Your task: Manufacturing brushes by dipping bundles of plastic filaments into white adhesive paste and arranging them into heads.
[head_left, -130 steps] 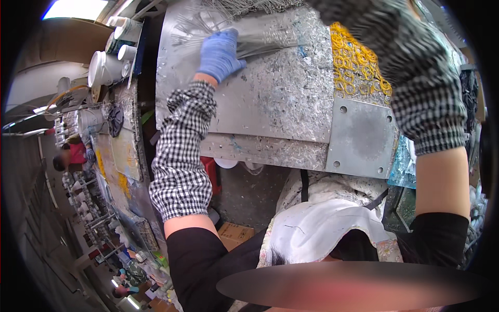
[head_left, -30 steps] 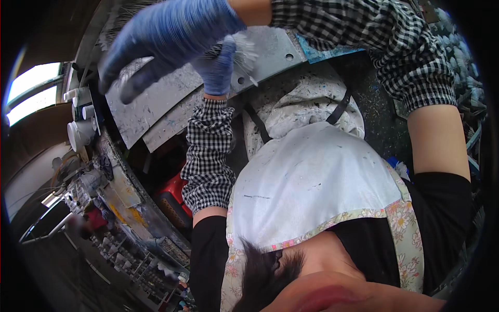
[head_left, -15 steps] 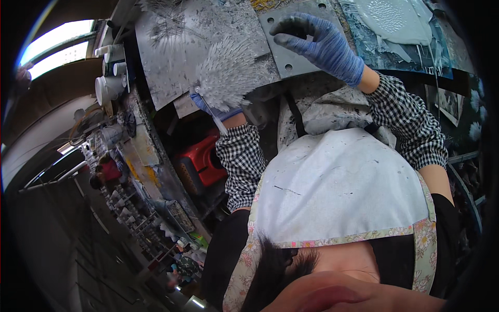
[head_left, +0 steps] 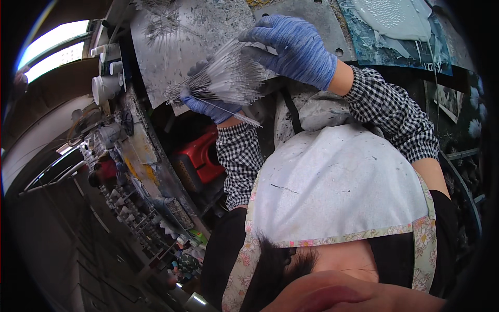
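Many thin brushes (head_left: pixel 234 79) bunch in the blue-gloved left hand (head_left: pixel 209 107), its fingers closed around their wire stems, near the edge of a grey board (head_left: pixel 221 23). The right hand (head_left: pixel 297 49) (gloved too) curves beside the brushes' upper edge, fingers and thumb apart; contact is hard to tell. Farther right, white paste (head_left: pixel 395 18) covers part of a blue sheet (head_left: pixel 364 49).

The person's blue knit-gloved left hand (head_left: pixel 213 109) curls closed, its bare wrist (head_left: pixel 230 121) showing beyond a black-and-white checked fabric sleeve (head_left: pixel 239 161). Rightward and farther forward, the matching gloved right hand (head_left: pixel 299 49) arches back-side up, fingers (head_left: pixel 260 33) bent, the thumb (head_left: pixel 264 58) parted from them.
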